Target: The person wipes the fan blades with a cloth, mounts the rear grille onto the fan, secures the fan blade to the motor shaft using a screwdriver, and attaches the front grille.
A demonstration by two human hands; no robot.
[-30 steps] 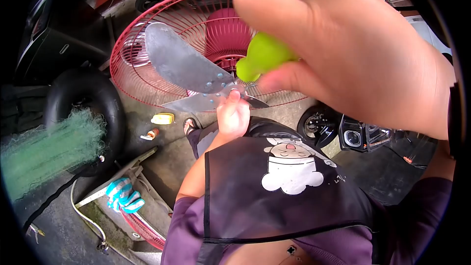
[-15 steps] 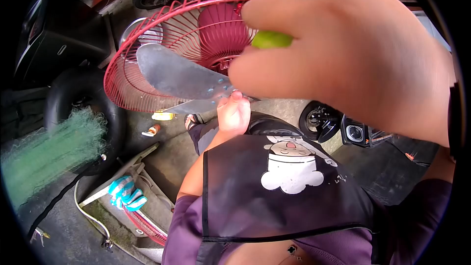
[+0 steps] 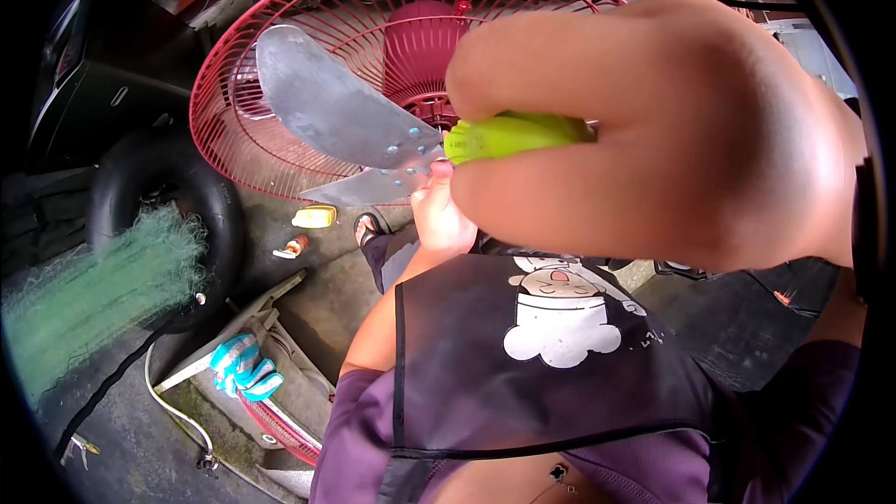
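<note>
Right hand [image 3: 665, 145]: It holds a lime-green tool handle [image 3: 513, 137]. The grip is narrow, with the thumb above the handle and a finger below it.
Green handle: It lies sideways in the right grip, and its left end is close to the middle of the grey metal fan blades [image 3: 331, 103]. The tip is hidden; it may be a screwdriver.
Left hand [image 3: 444, 215]: It is just below the handle's left end, with its thumb up by the inner end of the blades. The other fingers are mostly hidden, so one cannot tell how tight this grip is.
Fan blades: Two show, both to the left of the right grip. Small round rivets sit near their inner ends.
Fan cage: The red wire cage [image 3: 215, 107] is behind the blades, past both grips.
Work now: It looks like a tool job at the middle of the fan, where the blades meet.
Next move: It seems to call for a straight, firm handle in the right grip, and for the left to hold the blades still.
Floor: A striped cloth [image 3: 245, 366] is well below and left of the left grip.
</note>
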